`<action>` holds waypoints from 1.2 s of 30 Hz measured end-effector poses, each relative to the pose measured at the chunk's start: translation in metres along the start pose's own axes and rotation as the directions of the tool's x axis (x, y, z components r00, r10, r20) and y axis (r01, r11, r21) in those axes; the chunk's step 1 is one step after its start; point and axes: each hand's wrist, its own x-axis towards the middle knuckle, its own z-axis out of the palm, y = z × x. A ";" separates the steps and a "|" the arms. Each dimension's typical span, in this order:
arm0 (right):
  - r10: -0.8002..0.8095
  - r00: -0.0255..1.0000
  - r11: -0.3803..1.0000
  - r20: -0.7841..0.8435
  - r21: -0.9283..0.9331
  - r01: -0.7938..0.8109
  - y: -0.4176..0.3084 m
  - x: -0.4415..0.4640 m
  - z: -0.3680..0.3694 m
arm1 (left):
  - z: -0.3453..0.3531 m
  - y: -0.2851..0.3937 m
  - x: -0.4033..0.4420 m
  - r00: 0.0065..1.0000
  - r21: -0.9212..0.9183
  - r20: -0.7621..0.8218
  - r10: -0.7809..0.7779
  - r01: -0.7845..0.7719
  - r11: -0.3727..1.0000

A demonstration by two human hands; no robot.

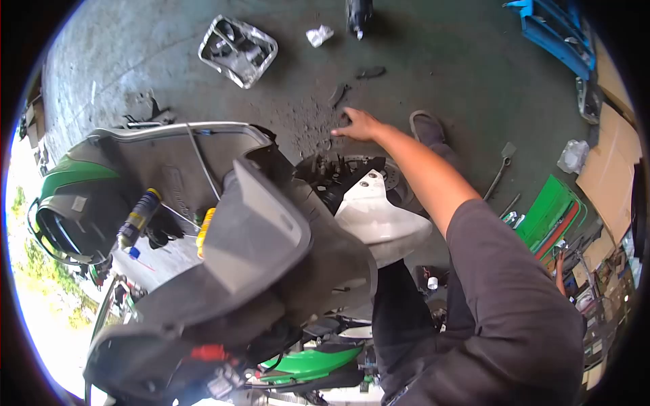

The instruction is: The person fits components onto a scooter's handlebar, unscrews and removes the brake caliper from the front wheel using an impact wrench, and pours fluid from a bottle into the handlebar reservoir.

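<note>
I see the right hand [359,126] stretched out above the dark floor [474,74], its thumb and fingers parted and, as far as I can make out, gripping nothing. The left hand is out of my view, so I cannot tell its state. A dark curved piece [337,95] lies on the floor just beyond the right fingertips, near another dark piece [371,72], with crumbled debris [308,122] scattered beside them. Below the hand in my view I have the wheel's disc [391,177], next to a white fender [382,220]. Farther left, a spray can [139,220] stands tilted near a helmet [78,196].
</note>
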 end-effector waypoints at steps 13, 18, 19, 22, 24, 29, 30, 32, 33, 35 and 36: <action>-0.346 0.430 0.933 0.834 0.354 0.064 -0.007 0.028 0.038 | 0.043 0.013 -0.036 0.984 0.110 -0.014 -0.177 0.178 0.978; -0.321 0.562 0.938 0.762 0.338 0.078 -0.011 0.016 0.030 | 0.052 0.012 -0.035 0.982 0.108 -0.001 -0.188 0.187 0.976; -0.296 0.573 0.927 0.764 0.374 -0.020 -0.014 0.012 0.024 | 0.053 0.012 -0.035 0.982 0.112 0.002 -0.188 0.186 0.976; -0.368 0.641 0.879 0.674 0.477 0.004 -0.003 0.007 0.031 | 0.056 0.010 -0.035 0.983 0.113 0.002 -0.185 0.183 0.977; -0.365 0.668 0.874 0.648 0.486 0.006 0.004 0.003 0.036 | 0.055 0.010 -0.035 0.981 0.110 0.009 -0.192 0.190 0.976; -0.360 0.672 0.858 0.647 0.513 -0.035 0.009 0.001 0.032 | 0.055 0.012 -0.035 0.982 0.117 0.009 -0.191 0.189 0.975; -0.328 0.693 0.740 0.642 0.631 -0.234 0.013 0.003 0.032 | 0.054 0.013 -0.036 0.981 0.117 0.009 -0.192 0.190 0.975; -0.257 0.784 0.708 0.565 0.662 -0.245 0.031 0.010 0.034 | 0.054 0.014 -0.035 0.982 0.118 0.006 -0.187 0.185 0.976; -0.258 0.786 0.708 0.561 0.664 -0.242 0.034 0.008 0.029 | 0.053 0.015 -0.034 0.982 0.115 0.011 -0.188 0.185 0.976; -0.115 0.889 0.879 0.443 0.462 -0.116 0.045 0.002 0.016 | 0.056 0.015 -0.034 0.983 0.113 0.013 -0.183 0.181 0.977; -0.112 0.890 0.880 0.443 0.460 -0.119 0.055 -0.003 0.011 | 0.056 0.015 -0.033 0.983 0.113 0.016 -0.184 0.182 0.977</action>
